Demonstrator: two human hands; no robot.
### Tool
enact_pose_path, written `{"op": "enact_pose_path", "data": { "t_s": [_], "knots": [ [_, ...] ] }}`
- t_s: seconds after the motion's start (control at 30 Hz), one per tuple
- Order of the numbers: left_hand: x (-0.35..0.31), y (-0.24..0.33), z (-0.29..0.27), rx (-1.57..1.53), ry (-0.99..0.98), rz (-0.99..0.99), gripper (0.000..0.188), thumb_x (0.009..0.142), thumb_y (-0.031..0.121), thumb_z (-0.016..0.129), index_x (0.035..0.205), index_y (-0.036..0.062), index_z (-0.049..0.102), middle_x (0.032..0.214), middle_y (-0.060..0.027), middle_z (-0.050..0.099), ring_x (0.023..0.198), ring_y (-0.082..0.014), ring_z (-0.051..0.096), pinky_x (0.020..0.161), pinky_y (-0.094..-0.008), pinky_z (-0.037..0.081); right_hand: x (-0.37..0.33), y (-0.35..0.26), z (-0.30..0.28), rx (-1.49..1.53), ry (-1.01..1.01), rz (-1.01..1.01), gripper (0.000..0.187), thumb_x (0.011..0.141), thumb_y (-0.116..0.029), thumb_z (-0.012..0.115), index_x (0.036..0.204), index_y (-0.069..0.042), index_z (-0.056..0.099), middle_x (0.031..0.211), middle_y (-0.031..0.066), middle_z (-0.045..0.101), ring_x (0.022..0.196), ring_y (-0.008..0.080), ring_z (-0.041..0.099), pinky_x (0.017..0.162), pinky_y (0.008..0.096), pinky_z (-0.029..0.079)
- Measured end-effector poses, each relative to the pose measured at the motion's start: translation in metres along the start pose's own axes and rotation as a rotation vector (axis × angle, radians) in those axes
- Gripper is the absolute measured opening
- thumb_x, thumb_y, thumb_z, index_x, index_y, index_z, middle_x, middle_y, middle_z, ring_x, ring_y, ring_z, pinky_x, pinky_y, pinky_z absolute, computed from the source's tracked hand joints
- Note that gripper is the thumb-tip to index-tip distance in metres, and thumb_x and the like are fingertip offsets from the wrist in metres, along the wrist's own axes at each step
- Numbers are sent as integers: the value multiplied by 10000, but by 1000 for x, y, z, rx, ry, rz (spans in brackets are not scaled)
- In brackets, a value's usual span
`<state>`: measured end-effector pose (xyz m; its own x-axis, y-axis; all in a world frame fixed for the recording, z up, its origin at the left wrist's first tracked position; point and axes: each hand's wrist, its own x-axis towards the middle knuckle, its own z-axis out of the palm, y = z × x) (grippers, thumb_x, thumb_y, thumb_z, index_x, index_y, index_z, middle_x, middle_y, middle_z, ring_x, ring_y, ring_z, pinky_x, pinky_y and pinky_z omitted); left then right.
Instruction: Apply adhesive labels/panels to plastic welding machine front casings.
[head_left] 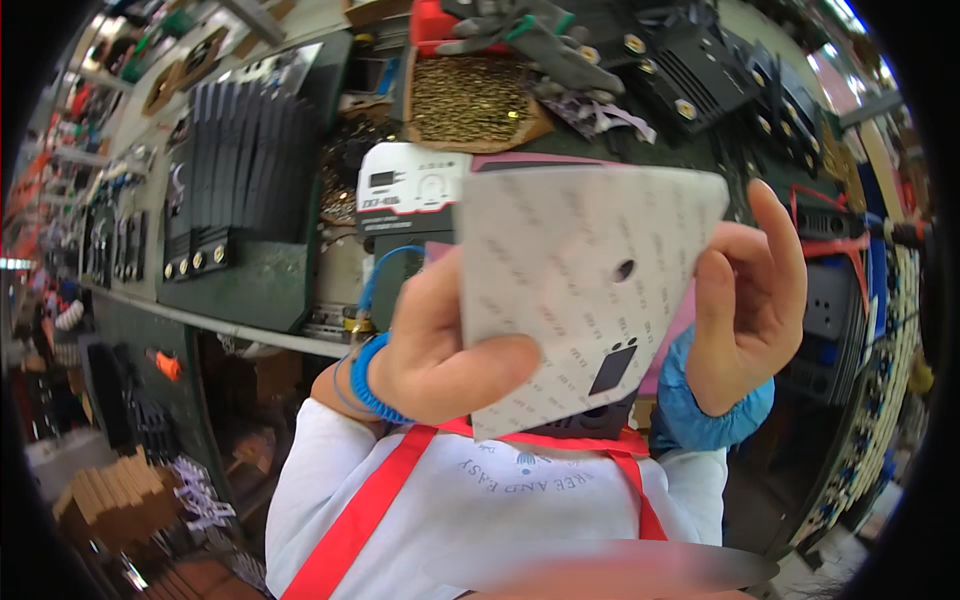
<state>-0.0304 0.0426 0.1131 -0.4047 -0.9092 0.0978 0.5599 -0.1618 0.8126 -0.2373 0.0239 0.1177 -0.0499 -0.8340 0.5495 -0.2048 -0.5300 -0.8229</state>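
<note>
My left hand (pixel 430 350) grips a white adhesive label sheet (pixel 575 250) by its left edge, thumb on the near face and fingers behind. The sheet is tilted up before my chest, its backing covered with faint repeated print; a round hole and a rectangular cutout pass through it. My right hand (pixel 755 315) is beside the sheet's right edge, forefinger raised, thumb apart and the other fingers curled; nothing shows in it. Beyond the sheet lies a white, black and red printed label (pixel 410 185). Part of a dark panel (pixel 600 420) shows below it.
A box of small brass-coloured parts (pixel 468 100) stands at the back, with grey work gloves (pixel 545 45) beside it. Black slatted panels (pixel 245 150) stand in a row on the left. Black metal housings (pixel 690 75) lie at the back right. A power screwdriver (pixel 900 235) is far right.
</note>
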Motion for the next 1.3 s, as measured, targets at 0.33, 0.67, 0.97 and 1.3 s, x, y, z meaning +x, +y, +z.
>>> {"op": "enact_pose_path", "data": {
  "t_s": [0.33,0.67,0.97,1.3],
  "knots": [
    [19,-17,0,-266,-449,-516,905,789,332,626,1437,74,49,1314,-55,325,1171,-127,322,988,-289,301,-13,13,17,-483,53,-243,289,806,94,569,1086,39,614,1032,177,599,889,250,584,766,299,468],
    [24,-17,8,-285,-494,-336,1031,765,328,633,1444,91,-106,1434,-78,171,1285,-157,204,1034,-301,253,-4,8,18,-421,178,1,282,855,64,516,1123,34,596,1053,140,584,889,194,585,725,275,491],
    [30,-34,19,-275,-451,-44,987,766,239,614,1438,45,-81,1458,-111,130,1329,-200,148,1063,-350,185,-1,12,25,-668,57,-339,287,901,-8,505,1182,28,554,1041,119,625,866,136,595,650,213,504],
    [38,-18,17,-144,-73,242,1159,712,398,765,1423,32,-74,1231,-128,340,1143,-240,381,1009,-340,290,-8,26,10,-156,-73,-271,200,884,-157,559,1005,0,585,1288,163,424,1168,252,451,1001,362,324]
  ]
}}
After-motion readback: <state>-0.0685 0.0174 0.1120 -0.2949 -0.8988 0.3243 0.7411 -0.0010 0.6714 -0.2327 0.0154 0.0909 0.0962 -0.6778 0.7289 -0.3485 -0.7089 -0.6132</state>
